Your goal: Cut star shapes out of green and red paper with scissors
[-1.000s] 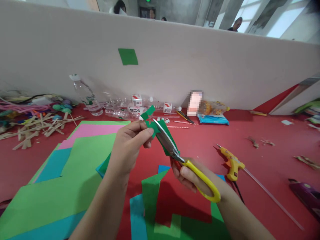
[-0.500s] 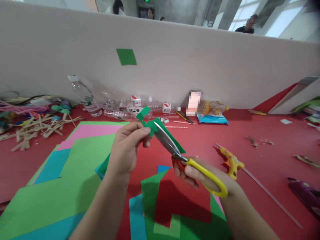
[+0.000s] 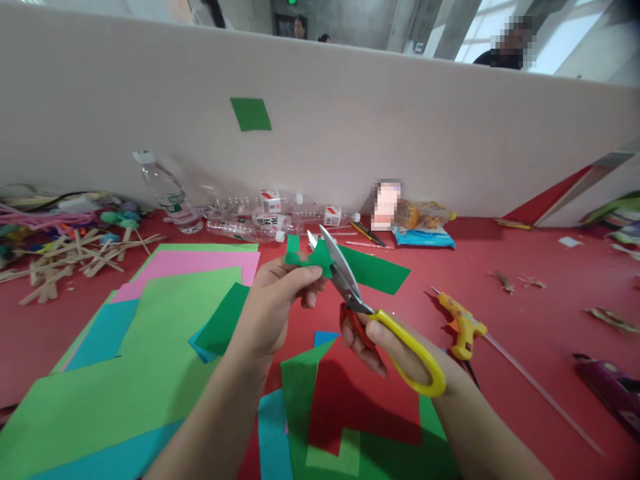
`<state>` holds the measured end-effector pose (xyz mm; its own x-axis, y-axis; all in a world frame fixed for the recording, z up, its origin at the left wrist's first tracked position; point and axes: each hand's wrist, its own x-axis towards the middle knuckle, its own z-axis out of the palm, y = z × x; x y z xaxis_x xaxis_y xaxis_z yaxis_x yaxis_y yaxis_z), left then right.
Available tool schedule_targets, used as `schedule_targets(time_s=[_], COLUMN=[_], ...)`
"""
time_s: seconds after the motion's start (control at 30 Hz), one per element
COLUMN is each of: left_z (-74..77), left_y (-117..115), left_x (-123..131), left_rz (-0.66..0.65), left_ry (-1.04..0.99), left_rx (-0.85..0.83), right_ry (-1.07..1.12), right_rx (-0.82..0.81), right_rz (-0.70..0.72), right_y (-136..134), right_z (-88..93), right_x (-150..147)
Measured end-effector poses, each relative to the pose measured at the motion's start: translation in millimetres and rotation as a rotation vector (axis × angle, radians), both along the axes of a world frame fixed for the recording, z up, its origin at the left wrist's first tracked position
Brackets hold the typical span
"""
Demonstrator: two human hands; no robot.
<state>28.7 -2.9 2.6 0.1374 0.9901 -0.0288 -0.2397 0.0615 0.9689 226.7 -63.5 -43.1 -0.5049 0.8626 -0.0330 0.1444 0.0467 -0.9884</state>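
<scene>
My left hand [image 3: 277,297] pinches a notched strip of dark green paper [image 3: 377,269] between thumb and fingers. The strip's longer uncut end reaches out to the right, behind the scissors. In my right hand [image 3: 375,343] is a pair of scissors [image 3: 347,283] with one yellow and one red handle. Their blades are partly apart and point up and left, with the green paper between them, close to my left fingertips. Below lie red paper [image 3: 367,393] and green sheets [image 3: 300,393]. A small dark green piece [image 3: 225,320] lies beside my left wrist.
Light green sheets [image 3: 165,347] cover the left of the red table. Wooden sticks [image 3: 75,260], plastic bottles [image 3: 245,230], a phone [image 3: 387,205] and a blue packet [image 3: 425,238] stand or lie near the white partition [image 3: 320,120]. A yellow glue gun [image 3: 465,327] lies right of my right hand.
My left hand has shifted right, and the green strip has swung so its long end points right. The scissor blades are now steeper and show a gap between their tips.
</scene>
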Motion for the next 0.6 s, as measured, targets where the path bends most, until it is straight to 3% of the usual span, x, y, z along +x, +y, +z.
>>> schedule_targets(time_s=[0.13,0.4,0.6], left_z=[2.8,0.2,-1.8], left_y=[-1,-1,-1], left_x=[-2,-9,-10], left_rz=[-0.010,0.062,0.034], left_ry=[0.007,0.272,0.274], left_rx=[0.008,0.158,0.172], right_ry=[-0.035,-0.029,0.014], right_rx=[0.023,-0.005,-0.024], right_rz=[0.036,0.009,-0.008], right_y=[0,2,2], right_z=[4.3,2.0,-1.7], right_x=[3,-2,-5])
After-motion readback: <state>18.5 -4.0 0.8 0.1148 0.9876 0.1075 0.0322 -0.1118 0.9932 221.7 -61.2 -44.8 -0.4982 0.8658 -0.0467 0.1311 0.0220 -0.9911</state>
